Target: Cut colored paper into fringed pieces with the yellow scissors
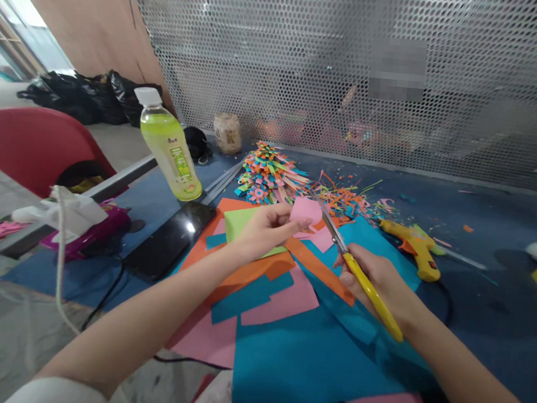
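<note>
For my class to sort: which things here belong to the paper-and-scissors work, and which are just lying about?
Belongs:
pink paper piece, in the left hand
yellow-handled scissors, in the right hand
coloured sheets
cut-paper stack
glue gun, probably

Seemingly just lying about:
drink bottle
phone
red chair
black bags

A blue table (490,296) bears coloured paper (316,356), a phone (168,243), a bottle (173,155) and a glue gun (417,245).

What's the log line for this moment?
left hand: holding pink paper | right hand: holding yellow-handled scissors | nearby: yellow glue gun
</note>
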Available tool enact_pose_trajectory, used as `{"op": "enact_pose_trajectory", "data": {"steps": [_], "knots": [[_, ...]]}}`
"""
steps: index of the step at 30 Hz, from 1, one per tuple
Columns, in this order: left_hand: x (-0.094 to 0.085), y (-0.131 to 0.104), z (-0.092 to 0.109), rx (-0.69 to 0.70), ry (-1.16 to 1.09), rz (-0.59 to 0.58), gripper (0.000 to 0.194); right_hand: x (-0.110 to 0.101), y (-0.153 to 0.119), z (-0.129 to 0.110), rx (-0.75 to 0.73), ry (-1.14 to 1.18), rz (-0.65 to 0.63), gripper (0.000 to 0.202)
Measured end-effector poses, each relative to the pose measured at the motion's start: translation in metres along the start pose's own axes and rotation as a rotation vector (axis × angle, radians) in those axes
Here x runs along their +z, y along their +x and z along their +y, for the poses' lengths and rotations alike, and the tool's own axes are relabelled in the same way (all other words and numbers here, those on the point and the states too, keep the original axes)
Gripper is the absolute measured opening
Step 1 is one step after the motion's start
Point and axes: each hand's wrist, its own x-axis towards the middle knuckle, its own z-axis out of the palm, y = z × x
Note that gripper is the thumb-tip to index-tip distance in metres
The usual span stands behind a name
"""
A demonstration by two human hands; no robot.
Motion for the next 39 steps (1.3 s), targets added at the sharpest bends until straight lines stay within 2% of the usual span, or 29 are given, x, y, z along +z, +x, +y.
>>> {"op": "enact_pose_trajectory", "data": {"steps": [6, 16, 23, 29, 39], "knots": [[-0.0014, 0.0021, 0.0014, 0.064, 0.004, 0.102, 0.038, 0.0022, 0.0013, 0.0004, -0.022, -0.048, 0.067, 0.035], [-0.0011, 0.0008, -0.0034, 0.052, 0.026, 0.006, 0.035, -0.0018, 0.0008, -0.0070, 0.018, 0.054, -0.003, 0.031], [-0.0018, 0.0020, 0.0016, 0.047, 0.036, 0.061, 0.038, 0.0008, 0.0010, -0.0011, -0.015, -0.044, 0.053, 0.035], [-0.0042, 0.0051, -0.0002, 0.101, 0.006, 0.132, 0.038, 0.0006, 0.0024, -0.0025, 0.004, -0.051, 0.071, 0.034], [-0.0045, 0.0039, -0.0031, 0.122, 0.064, 0.041, 0.041, -0.0033, 0.0013, -0.0081, -0.005, 0.014, 0.022, 0.031]]}}
